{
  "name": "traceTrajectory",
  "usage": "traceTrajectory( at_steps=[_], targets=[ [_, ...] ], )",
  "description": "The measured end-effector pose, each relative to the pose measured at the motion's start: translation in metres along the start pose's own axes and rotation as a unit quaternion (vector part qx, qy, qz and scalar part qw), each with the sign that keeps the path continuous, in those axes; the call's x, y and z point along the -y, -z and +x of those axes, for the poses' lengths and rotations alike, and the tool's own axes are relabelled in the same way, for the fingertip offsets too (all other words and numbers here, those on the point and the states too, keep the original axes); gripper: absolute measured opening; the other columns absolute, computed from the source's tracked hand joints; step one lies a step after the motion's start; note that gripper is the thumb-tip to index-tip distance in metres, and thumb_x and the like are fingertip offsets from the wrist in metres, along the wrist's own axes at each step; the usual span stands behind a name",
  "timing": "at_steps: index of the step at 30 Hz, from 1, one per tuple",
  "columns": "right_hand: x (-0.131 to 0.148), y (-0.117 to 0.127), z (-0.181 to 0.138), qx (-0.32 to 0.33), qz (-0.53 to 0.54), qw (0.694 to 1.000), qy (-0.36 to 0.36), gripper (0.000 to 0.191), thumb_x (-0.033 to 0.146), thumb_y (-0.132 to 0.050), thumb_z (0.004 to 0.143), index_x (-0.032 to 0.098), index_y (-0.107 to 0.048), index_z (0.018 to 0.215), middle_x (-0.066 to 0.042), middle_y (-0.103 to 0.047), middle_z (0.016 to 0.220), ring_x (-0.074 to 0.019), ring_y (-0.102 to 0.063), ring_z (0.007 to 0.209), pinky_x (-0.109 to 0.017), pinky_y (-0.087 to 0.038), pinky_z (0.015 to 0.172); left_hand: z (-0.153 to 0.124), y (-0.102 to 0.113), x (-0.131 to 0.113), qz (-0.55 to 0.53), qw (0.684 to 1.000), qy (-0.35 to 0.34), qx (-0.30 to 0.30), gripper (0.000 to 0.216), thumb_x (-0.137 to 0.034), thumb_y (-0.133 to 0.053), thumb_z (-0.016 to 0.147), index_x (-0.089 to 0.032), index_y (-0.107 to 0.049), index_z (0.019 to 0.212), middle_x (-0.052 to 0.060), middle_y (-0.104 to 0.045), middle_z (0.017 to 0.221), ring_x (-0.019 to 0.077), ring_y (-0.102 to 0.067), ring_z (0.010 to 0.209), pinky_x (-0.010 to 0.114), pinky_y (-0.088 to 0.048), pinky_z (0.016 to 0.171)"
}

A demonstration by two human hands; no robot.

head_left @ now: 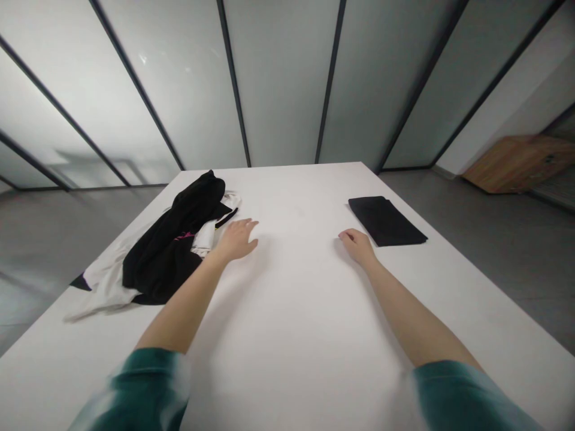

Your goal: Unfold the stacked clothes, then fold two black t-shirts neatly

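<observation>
My left hand [237,239] is over the table with its fingers spread, holding nothing. Just left of it lies a loose pile of clothes: a crumpled black garment [173,245] with a small pink print rests on white garments [108,293]. My right hand [357,244] is level with it on the other side, fingers curled in and nothing visible in them. Beside that hand, to the right, a dark cloth [386,221] lies flat, folded into a neat rectangle. A narrow gap separates the hand from the folded cloth.
The white table [296,311] stretches away from me, its far edge near frosted glass panels [283,84] with dark frames. Grey floor [485,239] shows on both sides. A wooden piece of furniture [516,161] stands beyond the table at the right.
</observation>
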State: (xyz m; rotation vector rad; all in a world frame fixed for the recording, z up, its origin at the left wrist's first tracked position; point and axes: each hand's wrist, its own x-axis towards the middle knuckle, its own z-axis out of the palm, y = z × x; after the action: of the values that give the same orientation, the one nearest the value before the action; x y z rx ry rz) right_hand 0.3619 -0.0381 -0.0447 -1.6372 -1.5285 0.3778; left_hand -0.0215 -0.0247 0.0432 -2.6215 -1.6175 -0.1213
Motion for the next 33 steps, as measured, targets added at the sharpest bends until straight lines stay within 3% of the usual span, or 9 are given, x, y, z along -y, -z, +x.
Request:
traceTrajectory(
  at_steps=[2, 4, 8, 13, 19, 22, 27, 30, 33],
  targets=[
    [-0.002, 0.000, 0.000, -0.002, -0.005, 1.000, 0.005, 0.025, 0.039, -0.050, 0.077, 0.021, -0.065, 0.070, -0.006, -0.069, 0.074, -0.0215, -0.060, 0.073, -0.033, -0.045, 0.071, 0.013, -0.022, -0.029, -0.028, 0.999, 0.004, 0.037, 0.061, -0.036, -0.054, 0.086, -0.017, -0.045, 0.143, 0.016, -0.044, 0.152, 0.0296, -0.042, 0.139, 0.044, -0.032, 0.114],
    [-0.004, -0.001, 0.001, 0.001, -0.009, 1.000, 0.014, 0.024, 0.038, -0.049, 0.078, 0.021, -0.066, 0.071, -0.006, -0.070, 0.074, -0.0213, -0.060, 0.074, -0.033, -0.045, 0.071, 0.022, -0.044, -0.047, -0.051, 0.998, 0.022, 0.034, 0.062, -0.036, -0.056, 0.086, -0.016, -0.043, 0.144, 0.018, -0.041, 0.154, 0.0312, -0.039, 0.141, 0.047, -0.032, 0.114],
    [-0.006, -0.003, 0.002, -0.007, -0.042, 0.998, 0.047, 0.024, 0.036, -0.049, 0.080, 0.021, -0.067, 0.075, -0.006, -0.069, 0.078, -0.0204, -0.059, 0.070, -0.033, -0.046, 0.069, 0.029, -0.070, -0.056, -0.093, 0.995, 0.037, -0.010, 0.050, -0.036, -0.048, 0.093, -0.014, -0.050, 0.138, 0.018, -0.045, 0.150, 0.0296, -0.041, 0.140, 0.046, -0.032, 0.114],
    [-0.004, -0.004, 0.001, -0.032, -0.109, 0.989, 0.090, 0.025, 0.028, -0.047, 0.081, 0.018, -0.070, 0.085, -0.011, -0.068, 0.091, -0.0232, -0.061, 0.080, -0.037, -0.047, 0.079, 0.028, -0.074, -0.052, -0.113, 0.993, 0.028, -0.016, 0.047, -0.037, -0.049, 0.093, -0.014, -0.055, 0.134, 0.017, -0.047, 0.148, 0.0304, -0.042, 0.138, 0.046, -0.032, 0.115],
    [-0.003, 0.017, 0.000, -0.155, -0.265, 0.952, 0.020, 0.037, 0.027, -0.052, 0.081, 0.015, -0.067, 0.113, -0.018, -0.063, 0.117, -0.0342, -0.054, 0.108, -0.051, -0.038, 0.094, 0.029, -0.074, -0.052, -0.116, 0.993, 0.029, -0.016, 0.047, -0.038, -0.049, 0.093, -0.015, -0.055, 0.134, 0.017, -0.048, 0.149, 0.0292, -0.041, 0.139, 0.047, -0.033, 0.114],
    [-0.010, 0.028, -0.001, -0.177, -0.312, 0.933, -0.038, 0.049, 0.029, -0.054, 0.081, 0.012, -0.061, 0.127, -0.020, -0.054, 0.135, -0.0376, -0.046, 0.122, -0.056, -0.032, 0.101, 0.029, -0.076, -0.052, -0.116, 0.993, 0.028, -0.019, 0.046, -0.038, -0.048, 0.094, -0.016, -0.055, 0.134, 0.016, -0.047, 0.149, 0.0287, -0.041, 0.139, 0.047, -0.032, 0.115],
    [-0.018, 0.035, -0.001, -0.083, -0.352, 0.919, -0.154, 0.048, 0.028, -0.046, 0.088, 0.017, -0.060, 0.134, -0.019, -0.052, 0.141, -0.0384, -0.045, 0.126, -0.060, -0.033, 0.100, 0.029, -0.077, -0.053, -0.116, 0.993, 0.028, -0.025, 0.046, -0.039, -0.050, 0.093, -0.017, -0.056, 0.133, 0.015, -0.048, 0.148, 0.0282, -0.043, 0.137, 0.045, -0.032, 0.115],
    [-0.013, 0.035, -0.001, -0.031, -0.365, 0.921, -0.135, 0.046, 0.019, -0.043, 0.089, 0.022, -0.064, 0.131, -0.015, -0.058, 0.137, -0.0371, -0.050, 0.120, -0.058, -0.041, 0.094, 0.029, -0.077, -0.053, -0.115, 0.993, 0.030, -0.025, 0.045, -0.039, -0.050, 0.093, -0.018, -0.056, 0.132, 0.014, -0.048, 0.148, 0.0278, -0.044, 0.137, 0.045, -0.033, 0.114],
    [0.000, 0.026, -0.004, 0.002, -0.365, 0.928, -0.070, 0.045, 0.018, -0.042, 0.090, 0.018, -0.066, 0.128, -0.018, -0.063, 0.130, -0.0386, -0.055, 0.113, -0.060, -0.045, 0.089, 0.029, -0.077, -0.053, -0.114, 0.993, 0.030, -0.022, 0.045, -0.038, -0.049, 0.093, -0.017, -0.055, 0.133, 0.016, -0.048, 0.148, 0.0285, -0.043, 0.138, 0.046, -0.033, 0.114]
  ],
)
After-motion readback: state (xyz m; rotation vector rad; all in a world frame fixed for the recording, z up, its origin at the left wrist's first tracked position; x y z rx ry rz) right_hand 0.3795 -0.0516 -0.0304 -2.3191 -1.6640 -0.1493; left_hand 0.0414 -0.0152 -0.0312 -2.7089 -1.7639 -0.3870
